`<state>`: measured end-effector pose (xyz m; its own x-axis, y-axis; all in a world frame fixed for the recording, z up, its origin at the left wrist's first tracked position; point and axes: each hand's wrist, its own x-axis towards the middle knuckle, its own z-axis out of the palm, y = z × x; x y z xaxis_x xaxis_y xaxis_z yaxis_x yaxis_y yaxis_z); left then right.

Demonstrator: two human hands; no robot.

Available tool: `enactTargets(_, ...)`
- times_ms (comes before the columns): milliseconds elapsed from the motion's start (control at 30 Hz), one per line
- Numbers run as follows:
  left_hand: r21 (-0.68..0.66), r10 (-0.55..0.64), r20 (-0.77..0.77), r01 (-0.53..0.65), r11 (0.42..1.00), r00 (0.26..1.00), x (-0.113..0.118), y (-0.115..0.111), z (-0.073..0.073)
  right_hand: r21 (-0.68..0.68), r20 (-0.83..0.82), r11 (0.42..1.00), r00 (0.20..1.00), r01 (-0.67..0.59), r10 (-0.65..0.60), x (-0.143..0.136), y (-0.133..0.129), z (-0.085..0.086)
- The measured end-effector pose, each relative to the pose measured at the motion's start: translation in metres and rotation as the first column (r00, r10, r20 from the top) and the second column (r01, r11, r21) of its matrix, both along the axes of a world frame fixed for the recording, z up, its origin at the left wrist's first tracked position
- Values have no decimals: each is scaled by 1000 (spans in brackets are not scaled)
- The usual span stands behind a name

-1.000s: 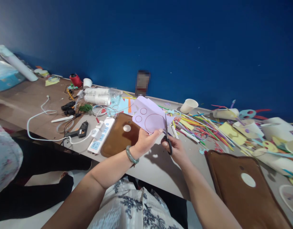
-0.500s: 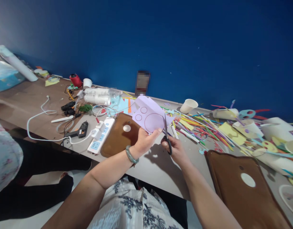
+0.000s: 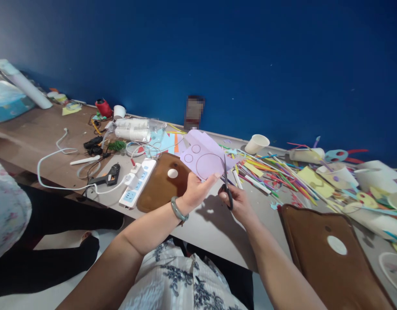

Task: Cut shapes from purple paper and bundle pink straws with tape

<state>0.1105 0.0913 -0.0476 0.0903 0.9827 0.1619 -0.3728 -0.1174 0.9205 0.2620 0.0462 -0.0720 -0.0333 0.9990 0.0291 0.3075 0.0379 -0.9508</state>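
Note:
A sheet of purple paper (image 3: 208, 165) bears one large drawn circle and two small ones. My left hand (image 3: 199, 189) grips its lower edge, thumb on top, and a greenish bangle rings that wrist. In my right hand (image 3: 236, 200) are dark-handled scissors (image 3: 229, 197), fingers closed round the handles. The scissor blades stand at the paper's right side, beside the large circle; some paper extends to their right. Part of the paper's underside and the left fingers beneath it are hidden.
Left lie a white power strip (image 3: 138, 183), a black glue gun (image 3: 109, 175) and stacked paper cups (image 3: 132, 134). Colourful sticks (image 3: 276, 174) and a paper cup (image 3: 257, 143) lie right. Brown pads (image 3: 153, 189) flank my arms. Another person's dark-clothed leg (image 3: 69, 215) is at left.
The scissors have shifted very slightly against the paper's right side. Both hands keep nearly the same place and grip; the whole view has drifted a little.

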Motion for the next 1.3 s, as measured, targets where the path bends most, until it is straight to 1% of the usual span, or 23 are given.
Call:
enactTargets(133,-2,13,40,-13,1000,999,2,-1,6,-8,-4,1000,1000,-7,7,-2,-2,0)
enactTargets(267,-45,20,28,-18,999,999,3,-2,10,-23,-19,1000,1000,-11,10,-2,-3,1)
enactTargets(433,-65,5,18,-3,998,1000,2,-2,8,-12,-4,1000,1000,-14,14,-2,-3,5)
enactTargets(600,-61,-23,14,24,998,1000,2,-3,8,-6,-2,1000,1000,-4,4,-1,-3,4)
enactTargets(1067,-37,-3,-5,3,999,1000,2,-4,10,-16,-1,1000,1000,-4,4,1,-2,2)
enactTargets(1300,-44,1,16,0,999,1000,3,-3,6,-18,3,1000,1000,-8,8,2,-2,1)
